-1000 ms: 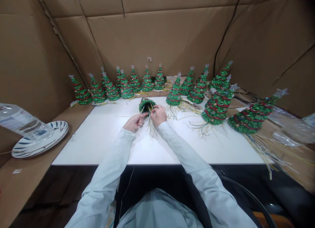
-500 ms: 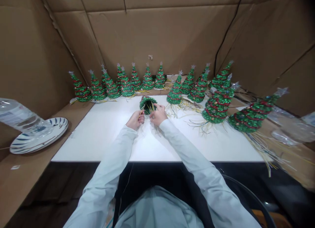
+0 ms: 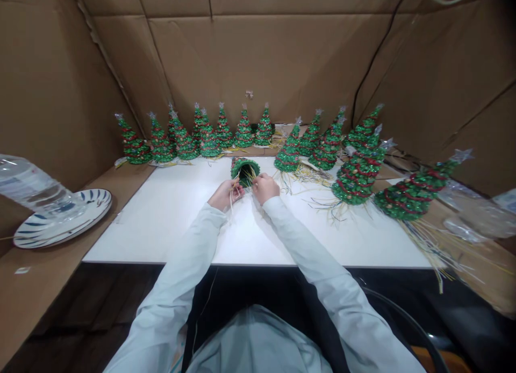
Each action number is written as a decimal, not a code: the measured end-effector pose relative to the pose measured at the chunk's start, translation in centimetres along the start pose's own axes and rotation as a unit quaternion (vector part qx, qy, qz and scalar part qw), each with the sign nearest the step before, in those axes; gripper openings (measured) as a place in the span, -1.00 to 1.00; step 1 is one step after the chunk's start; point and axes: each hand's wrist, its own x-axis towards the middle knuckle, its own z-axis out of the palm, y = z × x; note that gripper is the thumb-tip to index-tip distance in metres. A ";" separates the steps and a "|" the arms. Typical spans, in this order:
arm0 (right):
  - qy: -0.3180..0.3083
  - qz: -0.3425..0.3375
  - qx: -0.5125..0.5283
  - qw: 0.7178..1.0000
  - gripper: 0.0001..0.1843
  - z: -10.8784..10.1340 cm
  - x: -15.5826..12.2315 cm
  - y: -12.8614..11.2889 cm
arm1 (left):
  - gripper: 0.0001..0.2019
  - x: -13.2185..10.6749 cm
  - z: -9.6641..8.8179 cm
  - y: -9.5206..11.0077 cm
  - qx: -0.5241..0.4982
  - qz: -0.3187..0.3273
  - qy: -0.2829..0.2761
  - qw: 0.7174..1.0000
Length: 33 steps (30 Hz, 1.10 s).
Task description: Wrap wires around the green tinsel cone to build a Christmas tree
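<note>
A small green Christmas tree lies on its side on the white board, its hollow base facing me. Thin white and yellow wires come out of the dark opening. Just left of the opening, my left hand is closed on some of these wires, whose ends hang below the fingers. My right hand, at the right edge of the opening, has its fingers pinched on other wires. The fingertips are small in view, so how many wires each hand grips cannot be told.
Several finished-looking trees with clear stars, such as one tree, line the back and right, wires trailing from some. At left a plastic bottle leans over a striped plate. Cardboard walls enclose the board. A crumpled clear plastic piece lies right.
My right hand has closed from reaching fingers at the opening into a pinch on wires, shifting slightly right. My left hand stays on its wires. The view has shifted slightly.
</note>
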 end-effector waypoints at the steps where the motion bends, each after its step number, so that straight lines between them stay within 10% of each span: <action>1: 0.000 -0.001 -0.001 1.000 -0.76 0.0 -0.1 -0.1 | -0.74 0.0 0.0 0.0 -0.001 -0.005 -0.003 1.000; 14: 0.036 -0.004 -0.039 0.999 -0.79 0.8 0.4 -0.2 | -0.78 0.6 -0.2 -0.4 0.086 -0.010 -0.049 0.995; 25: 0.069 0.052 0.127 0.988 -0.78 1.5 1.7 0.9 | -0.79 1.2 -0.9 -0.2 0.046 -0.041 -0.114 0.991; 33: 0.029 0.058 0.184 0.981 -0.84 1.3 2.0 1.1 | -0.96 1.1 0.0 -1.1 0.092 0.039 -0.040 0.994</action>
